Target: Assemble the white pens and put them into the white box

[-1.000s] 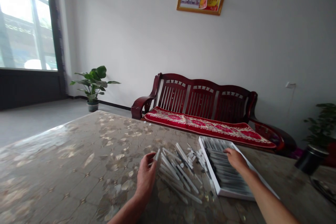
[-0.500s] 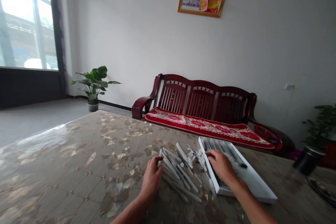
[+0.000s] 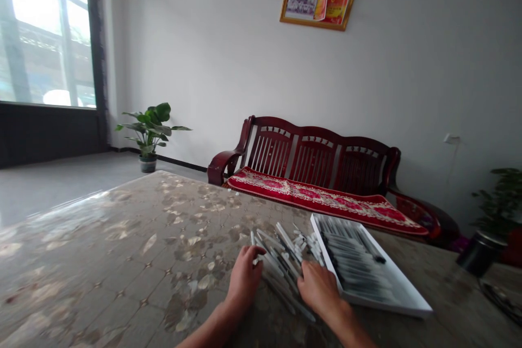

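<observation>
A loose pile of white and grey pens (image 3: 281, 250) lies on the patterned table (image 3: 134, 250). My left hand (image 3: 244, 280) rests at the pile's left edge, fingers curled on one white pen (image 3: 253, 240). My right hand (image 3: 320, 291) lies on the near right part of the pile, fingers bent down among the pens; what it grips is hidden. Right of the pile sits a white shallow box (image 3: 403, 299) filled with rows of pens.
A red wooden bench (image 3: 318, 174) with a red cushion stands behind the table. A potted plant (image 3: 149, 130) is by the window at the left. A dark pot (image 3: 479, 253) sits at the table's right edge.
My right hand left the white box and moved left onto the pen pile. My left hand stayed at the pile's left edge. The view tilted slightly.
</observation>
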A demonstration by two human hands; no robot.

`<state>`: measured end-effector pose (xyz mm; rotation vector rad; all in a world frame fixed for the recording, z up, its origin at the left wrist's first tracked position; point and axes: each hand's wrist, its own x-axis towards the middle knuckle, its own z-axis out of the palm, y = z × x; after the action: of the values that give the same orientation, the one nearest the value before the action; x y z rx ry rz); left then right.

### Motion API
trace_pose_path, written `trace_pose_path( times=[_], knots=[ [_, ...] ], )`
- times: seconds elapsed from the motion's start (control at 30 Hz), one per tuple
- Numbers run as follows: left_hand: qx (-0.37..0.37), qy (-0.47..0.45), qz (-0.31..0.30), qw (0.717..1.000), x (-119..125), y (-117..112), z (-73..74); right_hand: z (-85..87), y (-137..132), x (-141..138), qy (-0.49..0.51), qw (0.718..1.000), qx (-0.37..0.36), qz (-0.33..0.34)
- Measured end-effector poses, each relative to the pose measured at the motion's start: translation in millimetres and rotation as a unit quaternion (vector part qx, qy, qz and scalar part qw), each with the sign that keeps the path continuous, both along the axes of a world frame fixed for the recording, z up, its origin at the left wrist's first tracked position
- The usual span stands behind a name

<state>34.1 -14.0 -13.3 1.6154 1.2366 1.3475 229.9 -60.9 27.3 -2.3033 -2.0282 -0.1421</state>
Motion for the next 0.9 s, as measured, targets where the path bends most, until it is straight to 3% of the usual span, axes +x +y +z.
trace_pose_path(
  times=[0.1, 0.17, 0.3, 0.37, 0.43, 0.5, 0.57, 0.63, 0.73, 0.9],
  knots=[
    [0.065, 0.070, -0.024, 0.995, 1.9, -5.6, 3.2, 6.9, -2.9, -5.1, 0.078, 0.997, 0.005, -0.017],
    [0.120, 0.124, -0.061, 0.983, 3.3, -9.3, 4.9, 11.3, -6.1, -12.2, 0.200, 0.980, -0.014, -0.004],
    [0.190, 0.209, -0.108, 0.953, 3.3, -11.3, 8.7, 15.9, -7.3, -27.3, 0.472, 0.874, -0.114, 0.039],
    [0.194, 0.205, -0.100, 0.954, 1.3, -8.8, 10.3, 16.0, -2.3, -28.3, 0.505, 0.852, -0.136, 0.025],
    [0.174, 0.158, -0.070, 0.970, -0.9, -5.1, 10.8, 15.1, 5.8, -23.7, 0.448, 0.889, -0.096, 0.009],
    [0.121, 0.070, -0.026, 0.990, -1.4, -1.4, 10.3, 13.5, 14.7, -16.3, 0.306, 0.951, -0.036, 0.007],
    [0.041, -0.042, 0.002, 0.998, 0.1, 1.8, 9.3, 11.8, 21.8, -10.5, 0.159, 0.987, -0.011, 0.016],
    [-0.044, -0.156, -0.006, 0.987, 2.9, 4.4, 9.0, 10.8, 26.2, -9.4, 0.080, 0.996, -0.026, 0.014],
    [-0.142, -0.289, -0.024, 0.946, 6.4, 6.7, 11.1, 12.3, 30.0, -15.6, 0.036, 0.998, -0.048, 0.011],
    [-0.263, -0.426, -0.015, 0.866, 6.5, 6.0, 18.6, 20.5, 34.6, -25.1, -0.014, 0.997, -0.077, 0.020]
  ],
)
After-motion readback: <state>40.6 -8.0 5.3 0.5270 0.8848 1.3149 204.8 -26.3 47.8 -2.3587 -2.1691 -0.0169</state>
